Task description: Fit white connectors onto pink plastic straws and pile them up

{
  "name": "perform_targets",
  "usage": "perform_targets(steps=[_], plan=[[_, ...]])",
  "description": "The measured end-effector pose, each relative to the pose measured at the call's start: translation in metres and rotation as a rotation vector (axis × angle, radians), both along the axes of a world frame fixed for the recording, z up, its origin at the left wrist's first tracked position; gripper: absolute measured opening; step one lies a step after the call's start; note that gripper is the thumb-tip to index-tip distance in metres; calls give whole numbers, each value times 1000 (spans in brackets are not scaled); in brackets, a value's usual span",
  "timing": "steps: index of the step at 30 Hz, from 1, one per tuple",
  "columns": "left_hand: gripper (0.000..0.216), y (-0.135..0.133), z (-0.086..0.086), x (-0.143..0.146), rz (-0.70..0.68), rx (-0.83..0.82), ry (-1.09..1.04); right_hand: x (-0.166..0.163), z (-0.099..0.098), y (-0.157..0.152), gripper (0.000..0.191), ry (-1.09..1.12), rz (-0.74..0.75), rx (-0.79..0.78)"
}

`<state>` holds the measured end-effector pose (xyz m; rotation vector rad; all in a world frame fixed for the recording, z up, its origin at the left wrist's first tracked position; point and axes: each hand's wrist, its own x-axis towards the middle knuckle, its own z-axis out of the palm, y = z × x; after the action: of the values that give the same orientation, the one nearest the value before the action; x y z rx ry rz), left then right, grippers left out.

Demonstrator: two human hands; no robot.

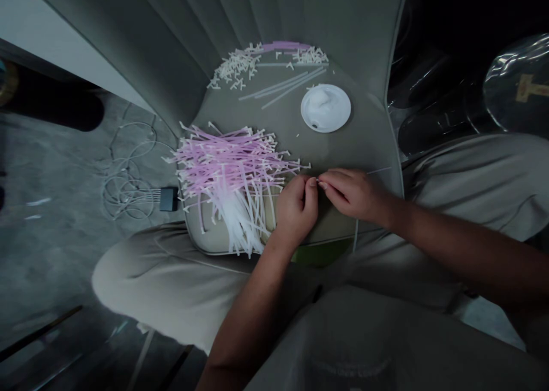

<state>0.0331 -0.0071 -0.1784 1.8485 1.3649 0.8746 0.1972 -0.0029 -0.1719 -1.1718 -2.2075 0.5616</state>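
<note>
My left hand (pixel 299 208) and my right hand (pixel 354 194) meet fingertip to fingertip over the front of a grey chair seat. Both are closed in a pinch. Between the fingertips shows a bit of a small white connector (pixel 318 180), mostly hidden by the fingers. From behind my right hand a thin pale purple tube (pixel 380 170) sticks out to the right, and a thin white tube (pixel 355 236) hangs below it. Beside my left hand lies a heap of purple tubes (pixel 227 156) with white end pieces, with a bundle of white tubes (pixel 235 214) on its near side.
Farther back on the seat are a white dish (pixel 338 119) holding a white lump, several loose clear tubes (pixel 283 87), a pile of white connectors (pixel 235 66) and short purple tubes (pixel 285 46). On the floor left, coiled cables (pixel 128 179) run to a black box (pixel 168 199).
</note>
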Motion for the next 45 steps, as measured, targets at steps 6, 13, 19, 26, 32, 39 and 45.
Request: perform_targets(steps=[6, 13, 19, 26, 32, 39, 45], plan=[[33, 0, -3, -2, -12, 8, 8, 0, -2, 0, 20, 9, -5, -11], [32, 1, -4, -2, -36, 16, -6, 0, -3, 0, 18, 19, -11, -9], [33, 1, -1, -1, -48, 15, -20, 0, -5, 0, 20, 20, 0, -22], [33, 1, 0, -1, -53, -10, -24, 0, -2, 1, 19, -4, 20, -70], [34, 1, 1, -2, -56, -25, -13, 1, -3, 1, 18, 4, 20, -64], [34, 1, 1, -2, -70, -12, -22, 1, -2, 1, 18, 9, 25, -66], [34, 1, 1, -2, -71, -31, -38, 0, -3, 0, 18, 24, 27, -90]])
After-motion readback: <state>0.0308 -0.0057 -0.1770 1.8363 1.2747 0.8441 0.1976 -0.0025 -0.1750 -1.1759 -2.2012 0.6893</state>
